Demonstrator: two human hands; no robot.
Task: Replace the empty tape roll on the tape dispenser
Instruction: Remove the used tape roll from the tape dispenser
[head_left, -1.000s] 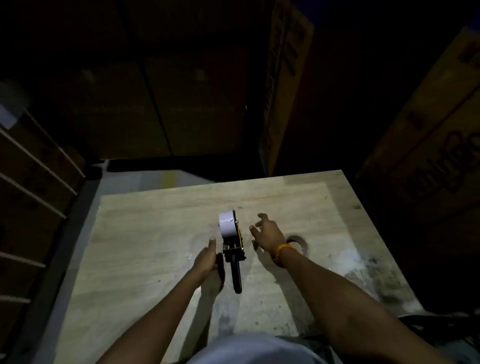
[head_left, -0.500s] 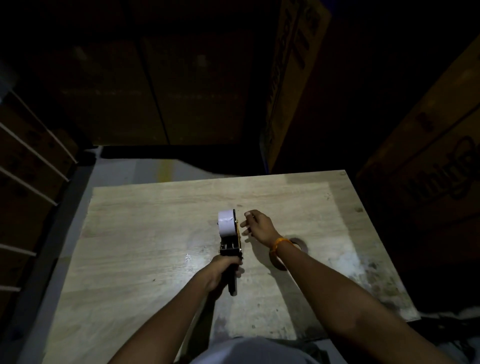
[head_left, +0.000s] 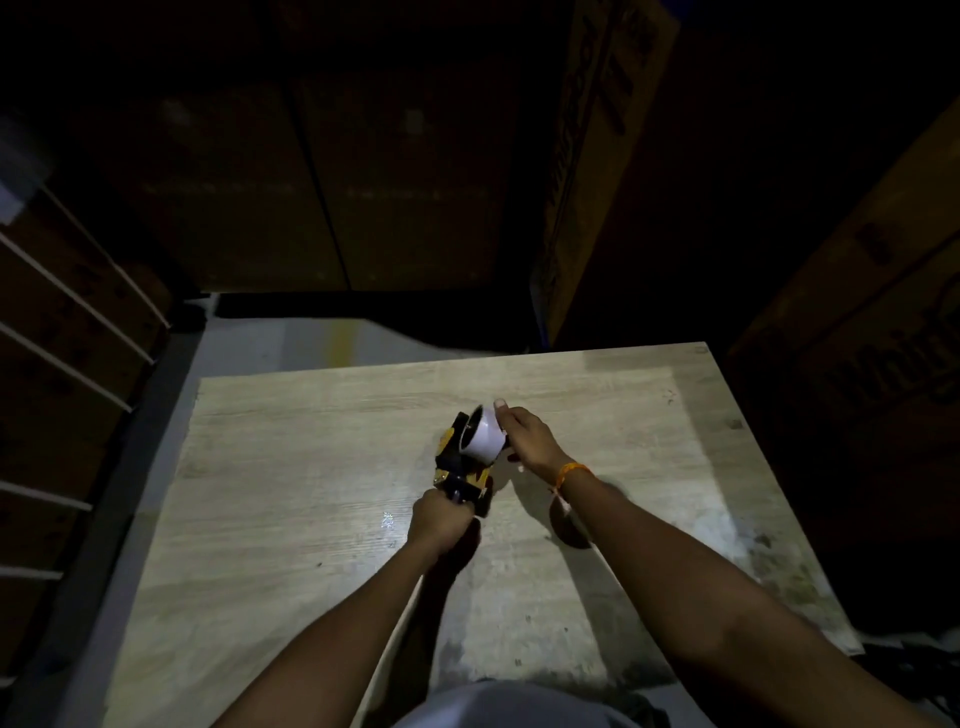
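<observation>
left hand is gripping the tape dispenser handle at table centre. right hand is pinching the white tape roll mounted at its far end.

Pale wood-grain table; dark ring-shaped object lying on it.

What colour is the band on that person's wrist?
Orange, on the right wrist band, seen in the head view.

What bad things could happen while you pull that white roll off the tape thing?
The right hand pinches the white roll only from its side, so it might slip and drop onto the table. The left hand holds the tape dispenser just by its handle, tilted, so a hard tug could twist it loose. The dim light makes parts hard to see.
</observation>
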